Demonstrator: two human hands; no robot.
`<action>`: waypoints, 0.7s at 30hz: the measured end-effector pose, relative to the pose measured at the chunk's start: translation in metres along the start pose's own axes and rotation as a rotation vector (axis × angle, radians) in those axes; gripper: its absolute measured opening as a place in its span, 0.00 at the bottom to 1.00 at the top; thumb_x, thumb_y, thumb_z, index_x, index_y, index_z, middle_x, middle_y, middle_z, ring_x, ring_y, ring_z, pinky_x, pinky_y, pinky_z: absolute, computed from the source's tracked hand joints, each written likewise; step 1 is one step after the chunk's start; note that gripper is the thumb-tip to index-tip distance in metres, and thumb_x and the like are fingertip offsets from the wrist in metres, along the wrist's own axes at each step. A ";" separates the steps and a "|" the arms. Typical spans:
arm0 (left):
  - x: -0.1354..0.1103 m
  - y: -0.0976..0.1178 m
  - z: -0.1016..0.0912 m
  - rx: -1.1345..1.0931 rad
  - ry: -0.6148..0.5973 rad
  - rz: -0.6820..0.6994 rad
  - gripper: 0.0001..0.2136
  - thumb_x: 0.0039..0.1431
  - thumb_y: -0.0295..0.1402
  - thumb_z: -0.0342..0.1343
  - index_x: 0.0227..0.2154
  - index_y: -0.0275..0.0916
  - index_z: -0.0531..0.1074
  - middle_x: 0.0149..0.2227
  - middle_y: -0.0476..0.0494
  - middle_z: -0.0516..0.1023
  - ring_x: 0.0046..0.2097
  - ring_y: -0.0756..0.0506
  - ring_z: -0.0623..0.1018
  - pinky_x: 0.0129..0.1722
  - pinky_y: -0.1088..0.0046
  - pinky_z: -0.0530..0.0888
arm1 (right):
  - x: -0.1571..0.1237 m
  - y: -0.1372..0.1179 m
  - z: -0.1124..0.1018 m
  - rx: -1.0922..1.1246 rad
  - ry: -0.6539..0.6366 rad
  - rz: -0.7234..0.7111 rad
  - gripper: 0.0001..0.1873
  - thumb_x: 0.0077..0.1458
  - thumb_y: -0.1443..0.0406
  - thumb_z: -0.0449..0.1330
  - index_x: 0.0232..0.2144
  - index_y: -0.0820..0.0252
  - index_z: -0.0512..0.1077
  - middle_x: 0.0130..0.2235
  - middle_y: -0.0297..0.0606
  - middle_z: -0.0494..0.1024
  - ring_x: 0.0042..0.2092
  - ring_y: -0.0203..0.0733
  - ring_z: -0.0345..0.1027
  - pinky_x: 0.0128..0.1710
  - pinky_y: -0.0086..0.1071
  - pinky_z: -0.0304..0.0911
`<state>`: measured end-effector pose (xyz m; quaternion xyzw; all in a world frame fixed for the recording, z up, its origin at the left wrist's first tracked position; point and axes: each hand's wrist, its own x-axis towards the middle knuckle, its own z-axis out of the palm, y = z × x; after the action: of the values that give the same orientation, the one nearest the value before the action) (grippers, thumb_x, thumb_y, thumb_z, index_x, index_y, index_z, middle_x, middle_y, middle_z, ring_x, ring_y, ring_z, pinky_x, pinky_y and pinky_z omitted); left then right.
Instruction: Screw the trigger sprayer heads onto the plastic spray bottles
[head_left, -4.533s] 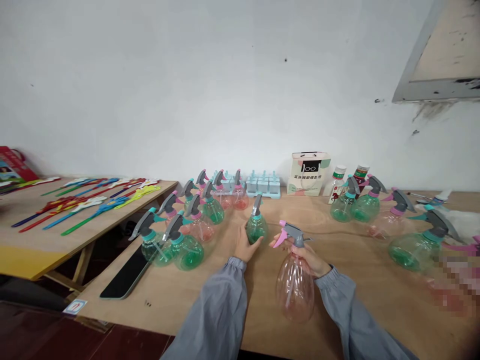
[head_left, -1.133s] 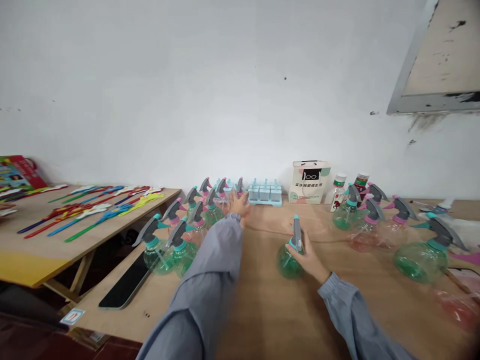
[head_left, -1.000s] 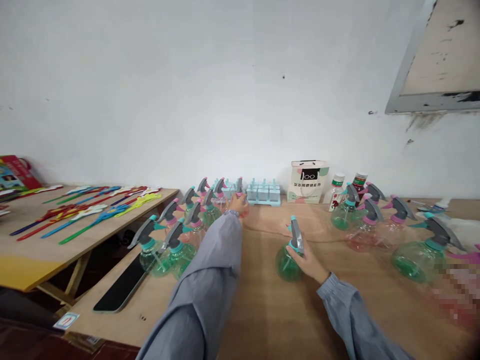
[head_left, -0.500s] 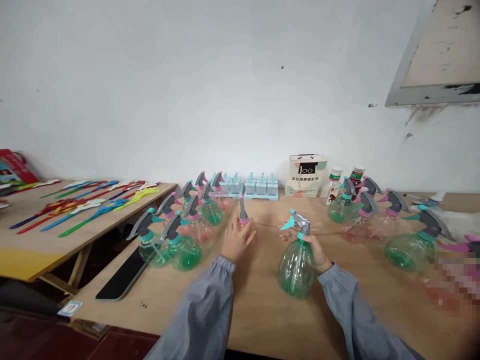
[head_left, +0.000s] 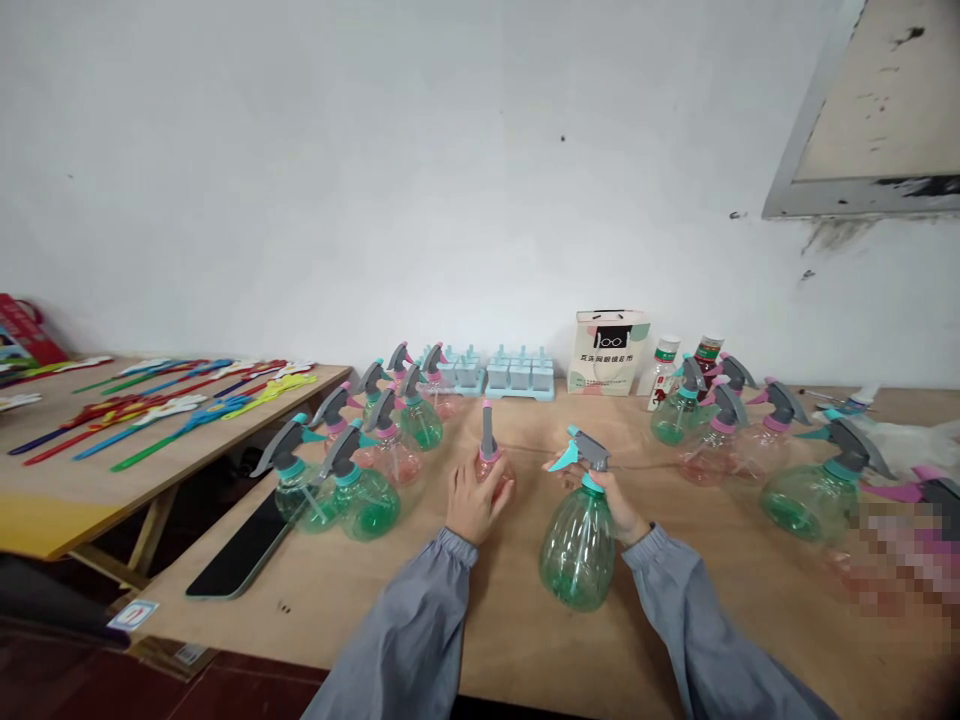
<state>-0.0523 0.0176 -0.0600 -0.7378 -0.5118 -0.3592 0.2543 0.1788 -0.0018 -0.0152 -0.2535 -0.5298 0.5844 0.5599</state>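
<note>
Nearer than the bag [head_left: 606, 360], the right hand [head_left: 622, 508] wraps a green bottle [head_left: 576, 556] by its neck [head_left: 592, 484], likely the surest grip, while the left hand [head_left: 472, 503], half-curled, cups a pink bottle [head_left: 489, 455] left of the bag, presumably to steady it

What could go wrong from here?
The green spray bottle might slip or swing, since the right hand grips it near the neck.
The pink spray bottle in the left hand could knock against it, with little space between them.
A stray left sleeve might tip the nearby front-left green bottle.
</note>
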 end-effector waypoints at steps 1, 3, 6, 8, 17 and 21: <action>-0.001 0.000 0.000 -0.005 -0.004 -0.006 0.19 0.64 0.40 0.51 0.55 0.46 0.73 0.54 0.29 0.70 0.53 0.36 0.72 0.50 0.59 0.67 | 0.000 0.000 0.000 0.013 -0.018 0.008 0.20 0.47 0.51 0.60 0.40 0.55 0.75 0.38 0.41 0.81 0.43 0.48 0.72 0.43 0.39 0.65; -0.001 0.000 0.000 -0.022 -0.025 -0.024 0.19 0.65 0.41 0.50 0.56 0.46 0.72 0.55 0.29 0.69 0.53 0.36 0.72 0.50 0.59 0.67 | -0.001 0.000 0.001 0.004 -0.016 -0.013 0.19 0.47 0.51 0.60 0.39 0.55 0.75 0.37 0.41 0.81 0.43 0.49 0.72 0.44 0.40 0.65; -0.001 0.000 -0.002 -0.056 -0.087 -0.059 0.19 0.65 0.42 0.49 0.56 0.47 0.72 0.57 0.29 0.67 0.54 0.36 0.71 0.51 0.58 0.67 | -0.001 0.000 0.002 -0.065 0.022 -0.075 0.15 0.46 0.51 0.61 0.31 0.55 0.74 0.33 0.39 0.80 0.43 0.50 0.73 0.45 0.41 0.65; 0.000 0.000 -0.003 -0.070 -0.123 -0.076 0.20 0.65 0.42 0.48 0.57 0.47 0.72 0.58 0.30 0.67 0.55 0.36 0.71 0.51 0.58 0.67 | -0.001 0.000 0.003 -0.079 0.023 -0.075 0.15 0.45 0.51 0.61 0.30 0.54 0.74 0.33 0.40 0.80 0.42 0.50 0.73 0.45 0.41 0.65; 0.001 0.002 -0.005 -0.072 -0.167 -0.097 0.20 0.65 0.42 0.47 0.58 0.47 0.70 0.57 0.30 0.68 0.55 0.36 0.70 0.52 0.57 0.66 | -0.003 -0.001 0.009 -0.060 0.016 -0.047 0.18 0.45 0.51 0.60 0.35 0.55 0.74 0.34 0.40 0.80 0.40 0.50 0.72 0.45 0.41 0.64; 0.001 0.001 -0.005 -0.082 -0.168 -0.084 0.20 0.66 0.42 0.46 0.57 0.46 0.71 0.57 0.29 0.67 0.56 0.35 0.69 0.52 0.57 0.66 | -0.001 0.005 0.005 -0.019 0.076 -0.061 0.16 0.45 0.52 0.59 0.34 0.54 0.74 0.33 0.38 0.79 0.37 0.47 0.71 0.43 0.40 0.64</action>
<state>-0.0522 0.0143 -0.0562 -0.7530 -0.5467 -0.3272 0.1646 0.1730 -0.0032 -0.0180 -0.2647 -0.5213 0.5518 0.5947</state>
